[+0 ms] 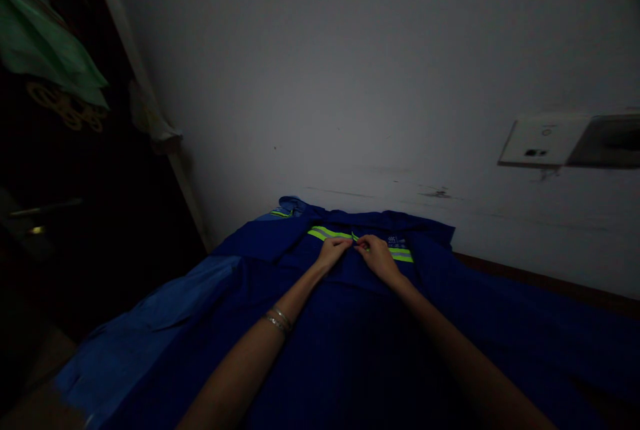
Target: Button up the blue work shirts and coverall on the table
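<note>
A dark blue work jacket [350, 330] lies spread flat before me, a yellow-green reflective stripe [330, 233] running across its chest. My left hand [334, 250] and my right hand [376, 253] meet at the middle of that stripe, fingers curled and pinching the jacket's front edge where the two halves join. Two thin bangles [279, 320] sit on my left wrist. Both forearms stretch out over the cloth.
A lighter blue garment [150, 330] lies at the left under the jacket. A white wall [350, 83] rises right behind, with a white socket plate [543, 140] at the right. Green cloth [45, 50] hangs at the upper left beside a dark doorway.
</note>
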{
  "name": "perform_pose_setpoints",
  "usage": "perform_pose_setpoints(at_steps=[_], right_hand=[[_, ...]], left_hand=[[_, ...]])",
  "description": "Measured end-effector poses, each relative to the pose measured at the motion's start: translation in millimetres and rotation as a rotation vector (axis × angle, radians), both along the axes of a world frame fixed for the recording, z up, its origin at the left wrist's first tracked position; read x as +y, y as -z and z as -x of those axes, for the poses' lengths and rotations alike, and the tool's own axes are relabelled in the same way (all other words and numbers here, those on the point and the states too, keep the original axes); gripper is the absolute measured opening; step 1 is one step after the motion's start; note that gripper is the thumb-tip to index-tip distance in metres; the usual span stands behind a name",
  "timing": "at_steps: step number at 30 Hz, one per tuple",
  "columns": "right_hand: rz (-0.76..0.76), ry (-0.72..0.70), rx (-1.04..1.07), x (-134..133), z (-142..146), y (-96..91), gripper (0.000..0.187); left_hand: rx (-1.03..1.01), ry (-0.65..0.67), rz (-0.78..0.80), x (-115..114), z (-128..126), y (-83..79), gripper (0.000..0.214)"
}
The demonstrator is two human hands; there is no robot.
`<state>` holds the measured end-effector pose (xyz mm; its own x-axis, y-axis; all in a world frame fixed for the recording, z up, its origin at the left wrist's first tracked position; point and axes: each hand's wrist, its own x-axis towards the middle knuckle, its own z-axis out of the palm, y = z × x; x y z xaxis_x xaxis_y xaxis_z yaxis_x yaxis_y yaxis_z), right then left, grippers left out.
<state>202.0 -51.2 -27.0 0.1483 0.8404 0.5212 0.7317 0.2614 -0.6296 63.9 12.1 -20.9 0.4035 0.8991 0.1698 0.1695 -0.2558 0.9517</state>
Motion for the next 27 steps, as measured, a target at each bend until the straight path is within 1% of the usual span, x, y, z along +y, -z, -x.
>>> perform_pose_setpoints(at_steps=[5, 10, 15, 19, 24, 27], right_hand=[[0.033, -0.015, -0.043, -2.0, -1.1, -2.9, 0.006], [0.068, -0.053, 0.038, -3.3, -0.9, -6.7, 0.010], [0.045, -0.051, 0.065, -1.3, -1.5, -4.1, 0.018], [0.038, -0.065, 0.059, -0.6, -1.9, -1.6, 0.020], [-0.001, 0.000, 0.000, -1.3, 2.0, -1.2, 0.016], [-0.027, 0.035, -0.038, -1.8, 4.8, 0.1, 0.015]], left_hand=[[0.011, 0.023, 0.003, 2.1, 0.2, 4.8, 0.025], [0.060, 0.017, -0.011, 3.7, -1.9, 8.8, 0.026], [0.089, 0.007, -0.068, 3.7, -3.0, 9.3, 0.016], [0.100, -0.006, -0.061, 1.9, -3.6, 8.1, 0.012], [0.147, -0.050, -0.018, -3.5, -2.8, 1.7, 0.010], [0.171, -0.046, -0.023, -5.1, -1.3, -1.6, 0.010]])
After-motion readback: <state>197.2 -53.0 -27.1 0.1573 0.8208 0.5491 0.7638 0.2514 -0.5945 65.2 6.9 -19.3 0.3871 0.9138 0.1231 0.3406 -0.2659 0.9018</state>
